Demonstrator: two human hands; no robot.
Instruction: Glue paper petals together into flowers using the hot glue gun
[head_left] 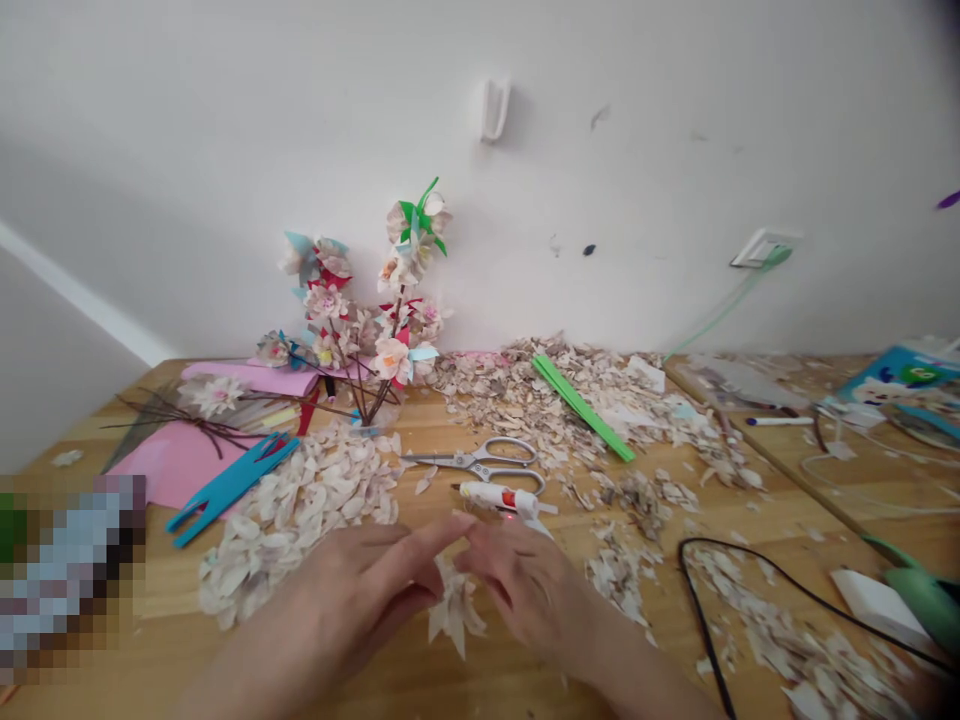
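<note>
My left hand (375, 580) and my right hand (525, 580) meet low in the middle of the head view, fingers curled in and index fingertips touching. Between and under them shows a pale flower (456, 612) of dried petals, pinched by the fingers of both hands; the exact grip is partly hidden. Just beyond the fingers lies a white glue gun (495, 497) with a small red light. Behind it are silver scissors (480, 460), blades pointing left. A pile of whitish petals (322, 490) spreads left of my hands.
Finished flowers on twigs (367, 330) stand against the wall. Blue folded paper (232, 488), pink paper (172, 462) and bare twigs lie left. A green paper strip (583, 408) rests on scattered petals (517, 390). A black cable (697, 600) curves at right, near a white block (879, 605).
</note>
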